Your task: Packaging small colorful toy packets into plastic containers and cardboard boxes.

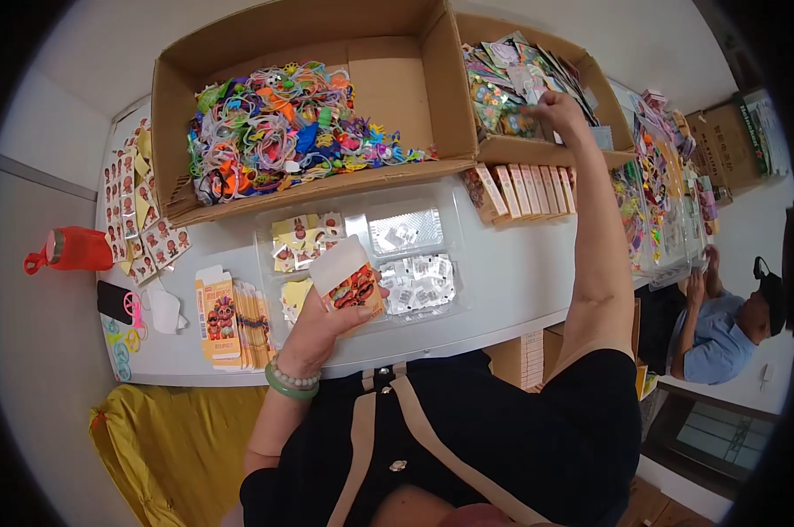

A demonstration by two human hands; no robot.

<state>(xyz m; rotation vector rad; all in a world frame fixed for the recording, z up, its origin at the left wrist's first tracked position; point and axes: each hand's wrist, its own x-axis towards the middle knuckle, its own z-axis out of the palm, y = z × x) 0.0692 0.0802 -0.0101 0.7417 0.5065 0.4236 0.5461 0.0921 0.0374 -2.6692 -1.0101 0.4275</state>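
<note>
My left hand (313, 334) is wrapped around a small printed carton (349, 283), orange below with a plain white upper part, tilted above a clear plastic tray (457, 303). Up at the right, my right arm stretches over a cardboard box (622, 132) full of flat, shiny packets (501, 85). My right hand (562, 114) is inside it, fingers bent together against the packets; what they pinch is hidden. The tray's compartments hold stacks of printed sticker cards (302, 237) and small white sachets (419, 283).
A larger cardboard box (388, 79) holds tangled colourful trinkets. Flat cartons (221, 321) are stacked at left, near sticker sheets (133, 198), a red bottle (72, 249) and a phone (116, 301). Upright cartons (529, 191) stand in a row. Another person (722, 338) sits at far right.
</note>
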